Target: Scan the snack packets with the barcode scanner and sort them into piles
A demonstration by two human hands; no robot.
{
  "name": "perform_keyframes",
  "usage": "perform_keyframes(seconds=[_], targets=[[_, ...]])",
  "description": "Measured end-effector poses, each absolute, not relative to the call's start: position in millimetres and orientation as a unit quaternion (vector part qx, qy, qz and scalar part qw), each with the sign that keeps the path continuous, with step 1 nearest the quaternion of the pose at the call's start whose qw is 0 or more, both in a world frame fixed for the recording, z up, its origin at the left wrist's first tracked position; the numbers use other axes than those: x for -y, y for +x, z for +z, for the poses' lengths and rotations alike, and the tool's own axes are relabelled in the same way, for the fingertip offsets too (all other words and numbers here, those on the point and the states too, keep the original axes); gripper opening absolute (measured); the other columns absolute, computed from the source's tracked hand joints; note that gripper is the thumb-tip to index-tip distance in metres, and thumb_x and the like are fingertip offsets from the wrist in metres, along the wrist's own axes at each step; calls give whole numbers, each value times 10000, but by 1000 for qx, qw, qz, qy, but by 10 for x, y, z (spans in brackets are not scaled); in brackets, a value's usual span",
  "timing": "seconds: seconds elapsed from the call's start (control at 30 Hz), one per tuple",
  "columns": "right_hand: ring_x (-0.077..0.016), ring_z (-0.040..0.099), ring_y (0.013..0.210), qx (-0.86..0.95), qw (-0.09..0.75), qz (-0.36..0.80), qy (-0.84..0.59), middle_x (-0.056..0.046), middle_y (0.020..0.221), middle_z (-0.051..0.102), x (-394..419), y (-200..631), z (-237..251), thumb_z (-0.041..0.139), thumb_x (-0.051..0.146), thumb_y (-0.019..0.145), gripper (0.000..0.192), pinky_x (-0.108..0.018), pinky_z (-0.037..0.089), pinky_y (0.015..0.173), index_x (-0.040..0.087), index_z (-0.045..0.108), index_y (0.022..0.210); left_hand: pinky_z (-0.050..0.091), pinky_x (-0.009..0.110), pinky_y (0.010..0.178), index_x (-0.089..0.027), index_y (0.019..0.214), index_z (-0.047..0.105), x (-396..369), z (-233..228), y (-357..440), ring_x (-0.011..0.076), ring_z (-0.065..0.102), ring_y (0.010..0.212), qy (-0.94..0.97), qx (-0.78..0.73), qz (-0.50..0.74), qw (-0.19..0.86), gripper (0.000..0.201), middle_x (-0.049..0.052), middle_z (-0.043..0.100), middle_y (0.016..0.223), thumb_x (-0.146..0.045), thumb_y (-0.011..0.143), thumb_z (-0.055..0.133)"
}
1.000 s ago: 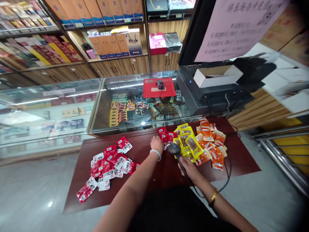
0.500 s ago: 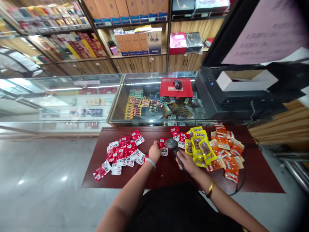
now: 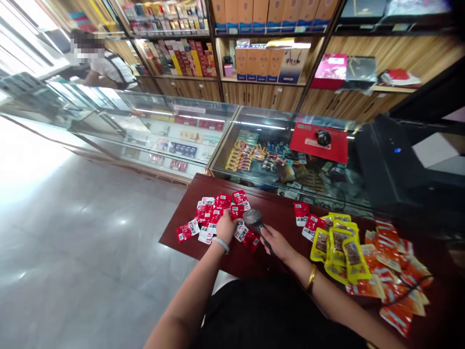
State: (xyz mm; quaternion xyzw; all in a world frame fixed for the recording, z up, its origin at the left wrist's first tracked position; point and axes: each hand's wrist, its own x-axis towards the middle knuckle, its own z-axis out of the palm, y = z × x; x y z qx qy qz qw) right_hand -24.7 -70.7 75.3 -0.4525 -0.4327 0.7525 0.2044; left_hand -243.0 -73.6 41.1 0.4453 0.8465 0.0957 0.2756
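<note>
Red-and-white packets (image 3: 214, 214) — black characters, too small to read | shelf box (image 3: 289, 65) — dark lettering, unreadable

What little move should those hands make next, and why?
Perhaps the left hand should leave the small red-and-white shiny packet at its fingertips there and draw back: it is already right beside a loose pile of similar packets, and the right hand is occupied, gripping a dark handheld scanner.

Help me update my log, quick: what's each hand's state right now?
Left hand: closed, holding a red-and-white packet.
Right hand: closed, holding a dark handheld scanner.
</note>
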Motion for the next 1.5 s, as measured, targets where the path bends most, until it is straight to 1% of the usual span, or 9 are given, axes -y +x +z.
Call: perform_keyframes(seconds=[0.17,0.33,0.5,0.67,0.77,0.87,0.97,1.23,1.5], targets=[[-76,396,362,453,199,749,-440,74,568,495,695,-426,775,547,692,811,622,-217,325,363,193,564,1182,459,338,788,-166,1138,495,725,408,-2800,276,642,977,435,-867,99,223,446,129,654,1025,-417,813,669],[-78,408,352,435,213,742,-463,78,559,500,734,-317,807,563,692,793,644,-215,332,359,188,559,1194,420,407,987,-122,1282,435,660,421,-2721,324,505,1211,488,-853,146,113,584,181,534,1242,-320,791,681],[-69,414,346,384,255,727,-509,81,573,512,817,78,833,570,690,784,637,-203,331,357,202,554,1193,382,395,1044,-163,1251,476,465,446,-2093,293,487,1209,584,-776,163,172,456,148,543,1221,-276,832,619],[-69,408,349,325,317,697,-554,82,581,513,1010,654,784,574,698,775,599,-204,325,357,208,554,1120,402,347,1002,-185,1129,584,266,322,-1151,236,544,1103,660,-688,117,278,299,107,592,1151,-177,830,578],[-61,394,357,277,345,682,-583,87,577,499,1176,1020,713,599,702,753,544,-195,315,357,214,546,989,412,311,968,-183,1077,632,165,184,-591,207,572,1038,691,-634,111,329,255,108,618,1105,-140,842,545],[-55,387,360,234,364,667,-607,90,565,477,1328,1346,665,610,726,726,534,-187,298,355,219,507,856,412,303,955,-155,1129,628,59,68,-112,210,584,1045,682,-631,103,356,293,130,625,1113,-193,840,592],[-53,388,360,217,385,653,-615,91,568,471,1431,1599,670,613,732,720,540,-188,296,355,219,491,835,412,313,950,-124,1170,609,-42,4,231,234,588,1076,648,-668,94,355,407,159,628,1134,-272,797,676],[-62,402,357,213,400,649,-611,90,569,475,1520,1920,696,593,737,734,542,-203,302,357,216,502,850,440,319,865,-126,997,632,-148,-63,576,255,627,1015,638,-693,46,333,300,171,662,1068,-343,795,676],[-63,395,354,228,383,659,-606,89,569,479,1509,1883,673,587,736,735,535,-208,307,356,221,504,851,421,257,706,-187,993,586,54,-34,379,185,642,824,602,-693,72,390,206,71,698,908,-331,851,625]])
